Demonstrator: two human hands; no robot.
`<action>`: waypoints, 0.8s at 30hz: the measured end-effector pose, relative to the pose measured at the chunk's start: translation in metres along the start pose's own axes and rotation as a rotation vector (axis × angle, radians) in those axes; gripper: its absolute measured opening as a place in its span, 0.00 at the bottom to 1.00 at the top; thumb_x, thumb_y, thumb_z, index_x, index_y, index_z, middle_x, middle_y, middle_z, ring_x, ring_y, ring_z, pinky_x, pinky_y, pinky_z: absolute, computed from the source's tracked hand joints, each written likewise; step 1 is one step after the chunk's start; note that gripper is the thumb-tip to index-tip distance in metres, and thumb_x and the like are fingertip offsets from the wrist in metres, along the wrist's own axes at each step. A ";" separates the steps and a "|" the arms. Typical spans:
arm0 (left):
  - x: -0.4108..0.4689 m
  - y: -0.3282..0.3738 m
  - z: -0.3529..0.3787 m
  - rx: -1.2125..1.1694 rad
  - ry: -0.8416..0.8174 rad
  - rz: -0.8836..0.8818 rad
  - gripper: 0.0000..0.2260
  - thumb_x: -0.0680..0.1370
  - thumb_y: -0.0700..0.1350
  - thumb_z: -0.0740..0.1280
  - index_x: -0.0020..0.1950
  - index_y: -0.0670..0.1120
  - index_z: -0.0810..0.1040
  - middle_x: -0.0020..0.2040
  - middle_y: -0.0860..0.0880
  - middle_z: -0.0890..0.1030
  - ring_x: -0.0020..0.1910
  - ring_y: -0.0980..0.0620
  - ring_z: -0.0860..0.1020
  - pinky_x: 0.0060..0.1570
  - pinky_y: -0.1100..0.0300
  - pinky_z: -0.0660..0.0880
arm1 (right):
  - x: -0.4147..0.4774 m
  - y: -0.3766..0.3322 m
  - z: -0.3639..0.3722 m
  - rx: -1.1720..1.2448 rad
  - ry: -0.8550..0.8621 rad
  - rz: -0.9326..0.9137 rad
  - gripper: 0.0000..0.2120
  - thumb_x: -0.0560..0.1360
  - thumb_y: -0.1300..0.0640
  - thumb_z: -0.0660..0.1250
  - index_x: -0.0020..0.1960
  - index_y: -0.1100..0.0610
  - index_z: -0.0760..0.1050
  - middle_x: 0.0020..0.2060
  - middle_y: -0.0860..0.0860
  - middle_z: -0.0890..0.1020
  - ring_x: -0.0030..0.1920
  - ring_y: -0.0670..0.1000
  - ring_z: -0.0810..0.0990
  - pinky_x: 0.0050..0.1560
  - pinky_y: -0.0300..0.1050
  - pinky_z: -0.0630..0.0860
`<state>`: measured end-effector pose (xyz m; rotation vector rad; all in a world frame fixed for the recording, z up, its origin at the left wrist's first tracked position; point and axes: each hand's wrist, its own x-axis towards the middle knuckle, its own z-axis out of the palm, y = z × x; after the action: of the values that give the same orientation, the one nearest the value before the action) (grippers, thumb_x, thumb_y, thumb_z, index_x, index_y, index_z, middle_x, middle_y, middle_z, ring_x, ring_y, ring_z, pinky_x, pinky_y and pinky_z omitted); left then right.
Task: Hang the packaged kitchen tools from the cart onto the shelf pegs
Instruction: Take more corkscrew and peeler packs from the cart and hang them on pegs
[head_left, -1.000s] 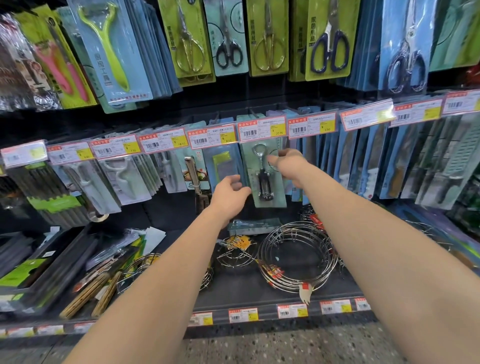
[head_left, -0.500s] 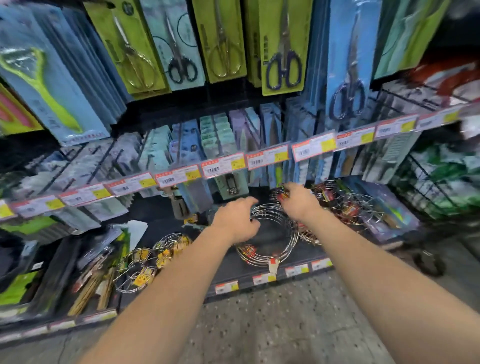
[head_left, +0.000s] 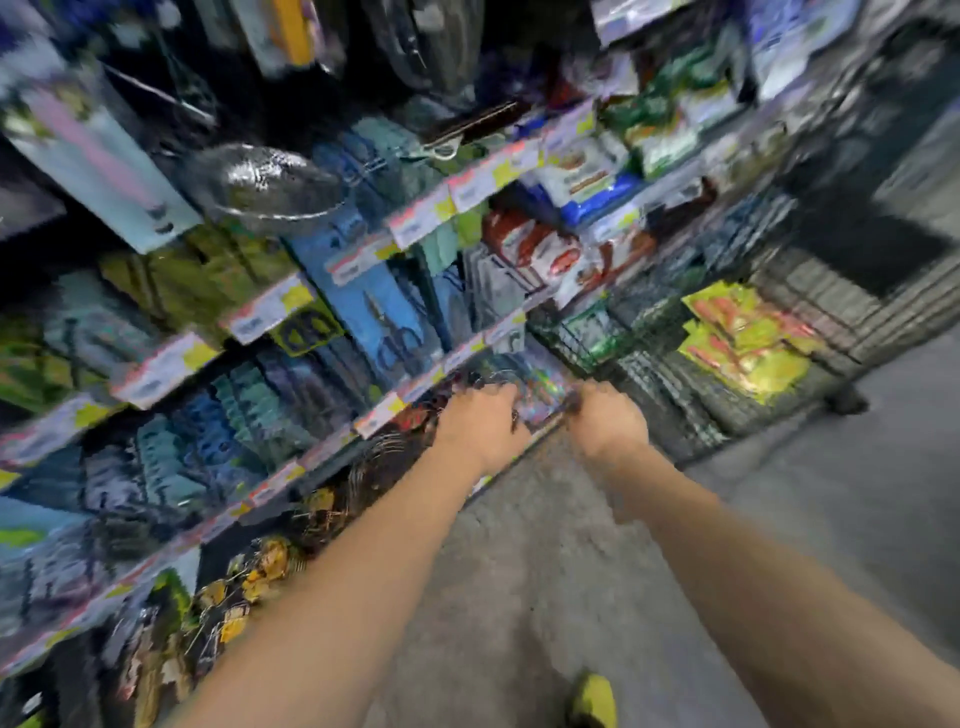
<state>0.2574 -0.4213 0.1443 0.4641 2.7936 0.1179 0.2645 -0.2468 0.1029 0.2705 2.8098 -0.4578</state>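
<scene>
A shiny pack (head_left: 540, 402) sits between the two hands, at fingertip level, against the front edge of the shelf (head_left: 332, 457). Motion blur hides what is inside it.

The left hand (head_left: 483, 423) is just left of the pack, back to the camera, with its fingers bent forward towards the pack's left side. The right hand (head_left: 608, 423) is just right of it, also back up, knuckles bent, with something small and dark at its fingertips. Both hands look to be touching the pack, but the blur is too strong to tell whether either one grips it or only rests on it.

Just beyond the right hand stands the wire cart (head_left: 654, 364), with yellow packs (head_left: 743, 338) lying in it further right. Price tags (head_left: 384, 410) run along the shelf edge left of the left hand, and a blue scissors pack (head_left: 379, 317) hangs above and left of that hand. Further up-left is a metal sieve (head_left: 260, 187). Grey floor (head_left: 545, 571) lies under both forearms, and a yellow shoe (head_left: 592, 701) shows between them at the bottom.
</scene>
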 end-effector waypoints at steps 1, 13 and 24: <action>0.004 0.024 -0.011 -0.001 -0.001 0.012 0.19 0.79 0.54 0.62 0.67 0.47 0.75 0.62 0.43 0.81 0.60 0.39 0.80 0.56 0.47 0.76 | -0.004 0.017 -0.019 -0.008 -0.011 0.014 0.16 0.78 0.54 0.64 0.64 0.56 0.75 0.59 0.58 0.79 0.61 0.61 0.79 0.60 0.52 0.75; 0.093 0.178 -0.065 0.068 -0.070 0.175 0.17 0.83 0.54 0.60 0.63 0.44 0.75 0.59 0.43 0.80 0.55 0.40 0.79 0.50 0.49 0.75 | 0.000 0.151 -0.136 0.042 -0.089 0.160 0.21 0.78 0.54 0.63 0.70 0.54 0.73 0.65 0.56 0.79 0.62 0.61 0.79 0.56 0.52 0.77; 0.247 0.200 -0.044 0.037 -0.231 0.220 0.23 0.82 0.56 0.59 0.72 0.43 0.73 0.66 0.41 0.78 0.63 0.39 0.79 0.61 0.45 0.77 | 0.103 0.204 -0.148 0.075 -0.218 0.259 0.26 0.79 0.52 0.64 0.76 0.45 0.67 0.63 0.54 0.82 0.58 0.58 0.82 0.55 0.53 0.82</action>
<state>0.0816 -0.1528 0.1412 0.7434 2.5166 0.0567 0.1779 0.0071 0.1489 0.5572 2.5046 -0.4996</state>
